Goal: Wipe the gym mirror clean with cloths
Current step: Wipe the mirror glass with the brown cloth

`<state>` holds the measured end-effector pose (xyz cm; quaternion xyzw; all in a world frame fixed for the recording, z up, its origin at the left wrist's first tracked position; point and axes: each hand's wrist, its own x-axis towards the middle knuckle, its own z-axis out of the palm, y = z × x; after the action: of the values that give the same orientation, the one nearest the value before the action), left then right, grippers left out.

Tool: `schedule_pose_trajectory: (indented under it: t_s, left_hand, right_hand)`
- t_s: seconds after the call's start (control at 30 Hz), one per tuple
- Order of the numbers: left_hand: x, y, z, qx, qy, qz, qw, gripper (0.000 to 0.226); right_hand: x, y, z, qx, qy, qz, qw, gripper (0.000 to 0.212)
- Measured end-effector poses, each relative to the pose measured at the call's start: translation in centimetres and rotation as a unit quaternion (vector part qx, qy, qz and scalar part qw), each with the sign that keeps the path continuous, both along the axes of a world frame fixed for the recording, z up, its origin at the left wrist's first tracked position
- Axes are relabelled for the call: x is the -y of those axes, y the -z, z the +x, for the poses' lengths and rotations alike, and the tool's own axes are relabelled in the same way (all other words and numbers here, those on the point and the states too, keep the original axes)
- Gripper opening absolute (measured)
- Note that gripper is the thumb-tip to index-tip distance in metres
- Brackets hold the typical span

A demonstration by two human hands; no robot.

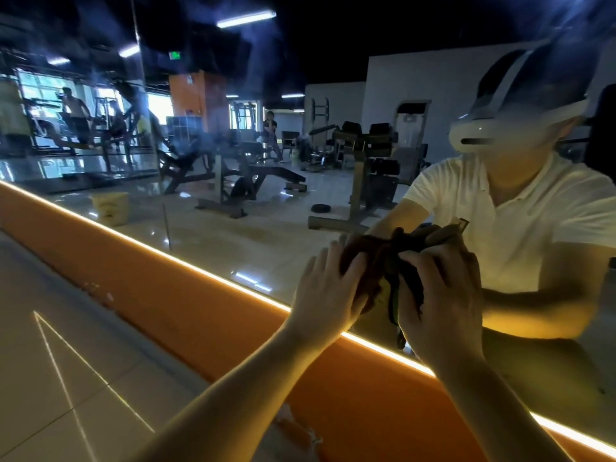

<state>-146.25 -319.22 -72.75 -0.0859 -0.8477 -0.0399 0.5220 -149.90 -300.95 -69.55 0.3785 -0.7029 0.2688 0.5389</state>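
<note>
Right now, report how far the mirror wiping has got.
Done: little that shows; whitish haze smears the mirror higher up. In hand: the left hand lies flat on a reddish cloth and the right hand grips a dark cloth, both bunched close to the lower glass, above the lit strip. Left: the hazy glass above, and likely most of the pane.

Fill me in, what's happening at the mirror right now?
A person stands close to the gym mirror, both hands low by the glass, just above the lit orange base. The left hand lies with straight fingers on a reddish-brown cloth; the right hand grips a dark cloth. Hazy streaks show higher up the glass.
</note>
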Motion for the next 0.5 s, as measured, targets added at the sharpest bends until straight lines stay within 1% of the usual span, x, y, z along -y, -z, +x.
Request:
schedule_pose_trajectory:
  t_s: [0.03,0.1,0.17,0.2,0.23,0.27,0.33,0.37,0.4,0.43,0.47,0.5]
  left_hand:
    - [1.7,-0.7,-0.1,-0.022,-0.022,0.014,0.999,0.050]
    - [5.5,-3.0,-0.4,-0.055,-0.078,0.070,0.993,0.047]
    - [9.5,-6.1,-0.8,-0.070,-0.125,0.081,0.986,0.046]
    - [11.6,-7.4,-1.0,-0.066,-0.147,0.107,0.981,0.047]
    - [13.7,-8.5,-1.2,-0.066,-0.162,0.169,0.970,0.047]
    - [15.7,-9.5,-1.4,-0.072,-0.173,0.247,0.951,0.048]
    - [18.0,-10.8,-1.5,-0.083,-0.188,0.404,0.892,0.053]
    - [18.1,-11.2,-1.6,-0.088,-0.185,0.448,0.870,0.054]
    - [17.0,-11.2,-1.8,-0.099,-0.186,0.449,0.869,0.054]
    - [15.4,-10.5,-2.1,-0.118,-0.179,0.423,0.880,0.055]
    - [12.9,-9.9,-1.8,-0.109,-0.169,0.367,0.908,0.057]
    - [10.3,-9.5,-1.4,-0.094,-0.130,0.299,0.941,0.054]
  right_hand:
    - [0.7,-0.1,-0.2,-0.007,0.001,0.002,1.000,0.020]
    - [2.3,0.1,-0.4,-0.022,-0.002,0.012,1.000,0.020]
    - [3.7,0.1,-0.7,-0.047,-0.009,0.030,0.998,0.018]
    - [4.3,0.1,-0.9,-0.052,-0.012,0.040,0.998,0.018]
    - [4.9,-0.1,-1.1,-0.054,-0.013,0.048,0.997,0.018]
    - [5.3,-0.2,-1.1,-0.055,-0.010,0.052,0.997,0.019]
    - [6.1,-1.0,-1.0,-0.066,0.002,0.061,0.996,0.023]
    - [6.5,-1.9,-1.0,-0.072,0.009,0.070,0.995,0.026]
    - [6.9,-3.0,-1.1,-0.074,0.013,0.082,0.994,0.030]
    - [7.3,-4.1,-1.1,-0.075,0.015,0.092,0.993,0.032]
    - [7.7,-5.2,-1.2,-0.076,0.014,0.095,0.993,0.033]
    - [8.1,-6.3,-1.3,-0.075,0.012,0.090,0.993,0.031]
